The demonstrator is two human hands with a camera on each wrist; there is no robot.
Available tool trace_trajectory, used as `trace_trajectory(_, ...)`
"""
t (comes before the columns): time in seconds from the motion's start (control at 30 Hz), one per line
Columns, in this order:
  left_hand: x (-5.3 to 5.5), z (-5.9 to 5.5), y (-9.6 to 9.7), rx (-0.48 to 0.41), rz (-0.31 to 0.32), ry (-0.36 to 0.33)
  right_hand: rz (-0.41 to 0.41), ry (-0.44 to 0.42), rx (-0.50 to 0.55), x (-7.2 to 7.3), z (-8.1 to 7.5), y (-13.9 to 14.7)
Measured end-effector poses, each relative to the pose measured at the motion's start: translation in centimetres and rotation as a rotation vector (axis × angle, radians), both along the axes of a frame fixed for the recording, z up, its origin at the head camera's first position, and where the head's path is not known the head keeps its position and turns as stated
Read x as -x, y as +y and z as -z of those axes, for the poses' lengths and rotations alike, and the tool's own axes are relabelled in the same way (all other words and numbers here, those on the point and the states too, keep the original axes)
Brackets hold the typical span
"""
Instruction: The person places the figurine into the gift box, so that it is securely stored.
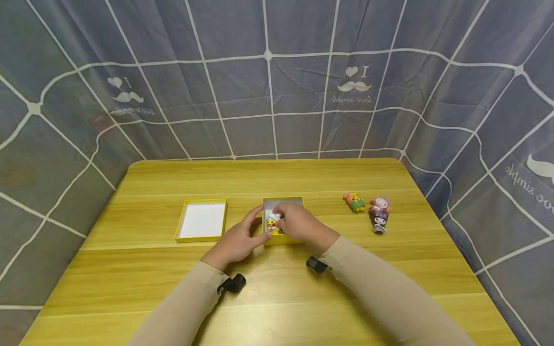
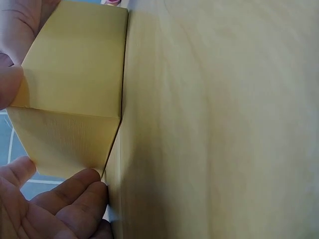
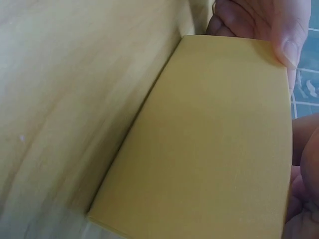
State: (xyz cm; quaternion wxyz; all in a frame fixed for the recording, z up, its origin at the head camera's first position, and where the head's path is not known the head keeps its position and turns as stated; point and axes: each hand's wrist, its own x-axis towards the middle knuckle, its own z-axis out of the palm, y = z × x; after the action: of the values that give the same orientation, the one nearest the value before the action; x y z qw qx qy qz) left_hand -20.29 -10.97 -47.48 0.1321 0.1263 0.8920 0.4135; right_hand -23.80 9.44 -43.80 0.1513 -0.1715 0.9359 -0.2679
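Note:
A yellow open box with a pale inside stands on the table, and a small figurine with a yellow face and white hood is in it. My left hand holds the box at its near left corner, thumb along the front rim and fingers against the left side. In the left wrist view those fingertips touch the box's side wall. From the right, my right hand reaches over the rim, its thumb and index finger pinching the figurine. That hand covers much of the box's inside.
A shallow yellow lid with a white inside lies to the left. At the right are a pink-and-green figurine, a pink-and-white figurine and a black-and-purple figurine. A grey checked curtain hangs behind the wooden table.

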Motion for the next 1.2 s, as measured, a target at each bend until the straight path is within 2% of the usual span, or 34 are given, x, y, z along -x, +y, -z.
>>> trace_trajectory(0.17,0.1,0.0,0.1,0.009,0.006,0.005,-0.001,-0.025,-0.01,0.2,-0.1,0.1)
trace_trajectory(0.43,0.4,0.0,-0.1,0.019,0.022,0.009,-0.011,-0.007,-0.03,0.3,0.0,-0.1)
trace_trajectory(0.67,0.9,0.0,-0.2,-0.004,0.065,0.022,-0.003,-0.023,0.002,0.2,0.1,-0.3)
trace_trajectory(0.8,1.2,-0.1,-0.2,0.025,0.084,0.027,-0.005,-0.047,0.004,0.1,0.2,-0.5)
trace_trajectory(0.97,1.3,-0.1,-0.3,0.043,0.077,0.006,-0.005,-0.065,-0.016,0.2,0.4,-0.6)
trace_trajectory(1.2,1.2,0.1,-0.3,0.033,0.054,-0.015,-0.034,-0.006,-0.075,0.2,0.2,-0.5)
